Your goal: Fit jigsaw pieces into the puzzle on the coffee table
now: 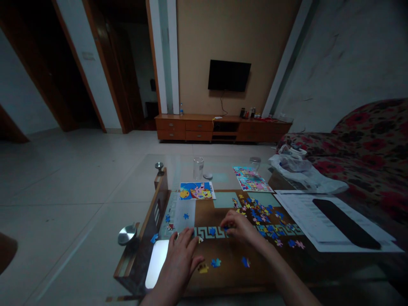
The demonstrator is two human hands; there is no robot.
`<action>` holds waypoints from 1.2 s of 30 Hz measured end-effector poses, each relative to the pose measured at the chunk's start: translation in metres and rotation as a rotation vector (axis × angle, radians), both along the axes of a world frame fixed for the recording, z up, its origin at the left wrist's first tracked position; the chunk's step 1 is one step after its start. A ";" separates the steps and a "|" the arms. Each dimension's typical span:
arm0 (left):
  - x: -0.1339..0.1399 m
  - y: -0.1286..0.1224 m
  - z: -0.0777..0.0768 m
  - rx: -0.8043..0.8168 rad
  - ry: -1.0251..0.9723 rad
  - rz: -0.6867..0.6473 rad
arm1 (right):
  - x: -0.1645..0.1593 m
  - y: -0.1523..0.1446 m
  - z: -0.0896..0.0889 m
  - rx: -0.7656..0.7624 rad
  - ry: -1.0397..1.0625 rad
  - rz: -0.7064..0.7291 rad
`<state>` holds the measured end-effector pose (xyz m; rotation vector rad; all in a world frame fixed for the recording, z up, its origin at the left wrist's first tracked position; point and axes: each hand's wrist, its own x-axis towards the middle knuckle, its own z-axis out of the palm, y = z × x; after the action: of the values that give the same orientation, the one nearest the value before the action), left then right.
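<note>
My left hand (183,251) lies palm down on the glass table, fingers stretched out and apart. Small jigsaw pieces show at its fingertips; whether it touches them I cannot tell. My right hand (239,226) is closed in a pinch over a blue jigsaw piece (225,228), partly hidden by the fingers. Just left of it lies another blue piece (212,231). Nearer to me are a yellow-brown piece (203,268), a light blue piece (216,263) and a dark blue piece (245,262). A heap of mixed pieces (261,211) spreads beyond my right hand.
A cartoon picture card (196,191) lies ahead, with more picture sheets (253,180) to its right. Behind stands a clear glass jar (198,168). Papers (296,212) bear a black flat object (346,223). A plastic bag (306,172) sits far right; a white glowing rectangle (156,263) lies left.
</note>
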<state>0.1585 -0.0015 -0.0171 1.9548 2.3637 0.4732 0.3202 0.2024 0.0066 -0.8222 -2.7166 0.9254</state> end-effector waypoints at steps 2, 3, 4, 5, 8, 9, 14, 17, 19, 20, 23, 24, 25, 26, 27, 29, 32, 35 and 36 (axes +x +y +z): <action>0.001 0.000 -0.001 0.008 -0.021 -0.003 | 0.000 0.001 0.000 0.017 0.006 -0.013; 0.001 0.000 -0.001 0.016 -0.026 0.002 | 0.000 0.001 0.000 0.031 0.006 -0.031; 0.002 0.000 -0.001 0.022 -0.027 0.009 | 0.000 0.000 0.001 0.042 0.004 -0.051; 0.003 0.000 -0.001 0.023 -0.027 0.016 | -0.002 0.000 0.001 0.052 -0.003 -0.075; 0.005 0.000 0.000 0.006 -0.035 0.035 | -0.009 -0.004 0.001 0.108 -0.053 -0.213; 0.006 0.000 0.001 -0.005 -0.041 0.041 | -0.013 -0.005 0.001 0.134 -0.071 -0.268; 0.006 0.000 0.000 0.003 -0.057 0.049 | -0.032 0.001 0.000 0.116 -0.028 -0.309; 0.005 0.000 0.000 0.030 -0.060 0.041 | -0.034 0.013 0.000 0.029 0.042 -0.325; 0.004 -0.001 0.000 0.022 -0.074 0.034 | -0.032 0.021 -0.002 0.004 0.065 -0.360; 0.004 -0.001 0.001 0.014 -0.082 0.033 | -0.031 0.023 -0.004 -0.006 0.065 -0.365; 0.004 -0.001 0.004 -0.001 -0.094 0.034 | -0.028 0.024 -0.010 -0.048 0.031 -0.327; 0.004 -0.001 0.004 -0.001 -0.092 0.034 | -0.028 0.023 -0.012 -0.056 0.028 -0.305; 0.004 -0.001 0.005 0.001 -0.089 0.036 | -0.028 0.021 -0.013 -0.059 0.033 -0.278; 0.004 -0.001 0.005 0.005 -0.087 0.037 | -0.028 0.019 -0.013 -0.056 0.046 -0.247; 0.004 0.000 0.004 0.008 -0.086 0.039 | -0.029 0.018 -0.014 -0.050 0.062 -0.209; 0.004 0.000 0.003 0.007 -0.092 0.040 | -0.029 0.015 -0.012 -0.031 0.079 -0.119; 0.004 0.000 0.002 0.009 -0.105 0.034 | -0.029 0.012 -0.009 0.004 0.049 -0.065; 0.004 -0.001 0.004 0.009 -0.107 0.035 | -0.029 0.009 -0.006 0.061 0.013 -0.127; 0.004 -0.001 0.005 0.000 -0.106 0.035 | -0.029 0.008 -0.005 0.072 0.004 -0.148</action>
<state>0.1621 -0.0025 -0.0117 1.8424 2.3359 0.5637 0.2914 0.2105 0.0014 -0.9896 -2.6271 0.7927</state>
